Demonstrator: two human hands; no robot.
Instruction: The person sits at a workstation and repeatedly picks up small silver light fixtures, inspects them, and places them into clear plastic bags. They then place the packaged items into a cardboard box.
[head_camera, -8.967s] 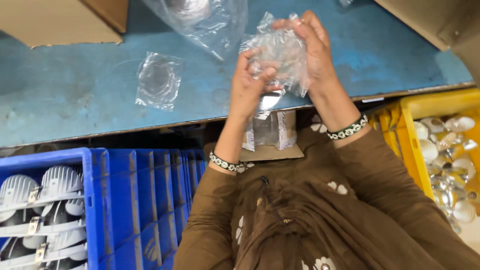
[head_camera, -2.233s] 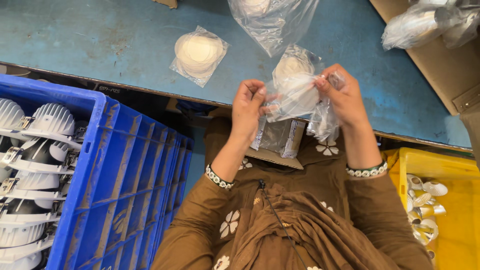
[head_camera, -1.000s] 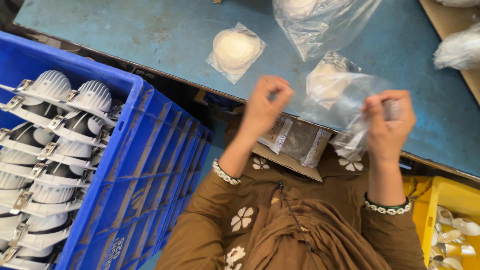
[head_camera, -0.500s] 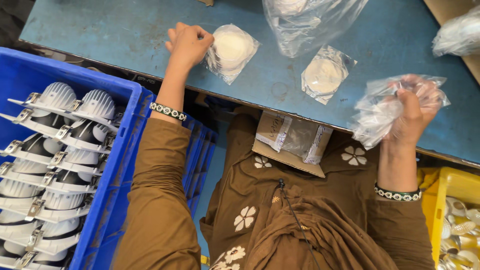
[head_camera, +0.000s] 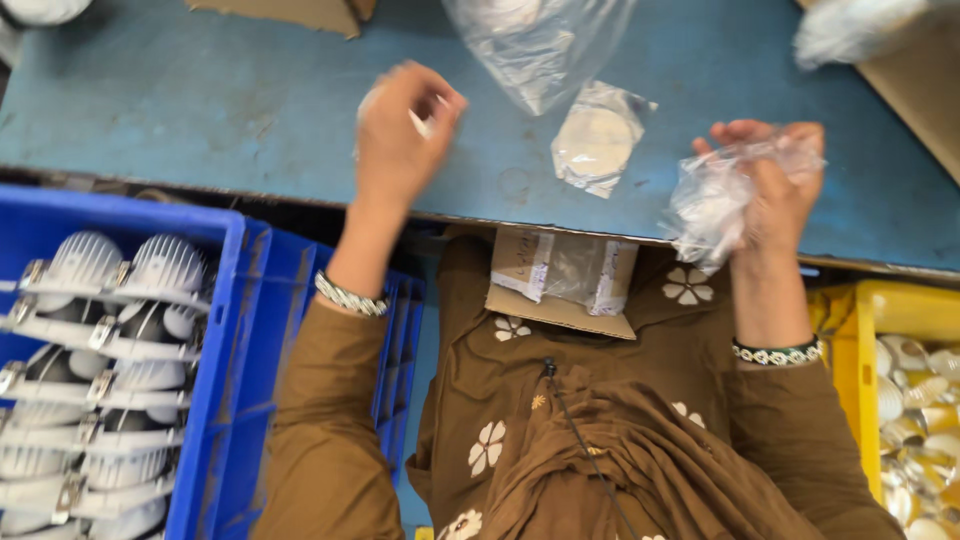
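Seen from above, a blue table (head_camera: 200, 110) fills the upper frame. The left hand (head_camera: 400, 135), upper centre, closes on a blurred white bagged disc (head_camera: 420, 112). The right hand (head_camera: 770, 185), at right, grips one crumpled clear bag (head_camera: 715, 200). One more bagged disc (head_camera: 597, 140) lies between them. A blue crate (head_camera: 225, 330) sits lower left, a yellow crate (head_camera: 850, 320) lower right.

Blue table (head_camera: 200, 110); blue crate (head_camera: 225, 400); yellow crate (head_camera: 850, 330)
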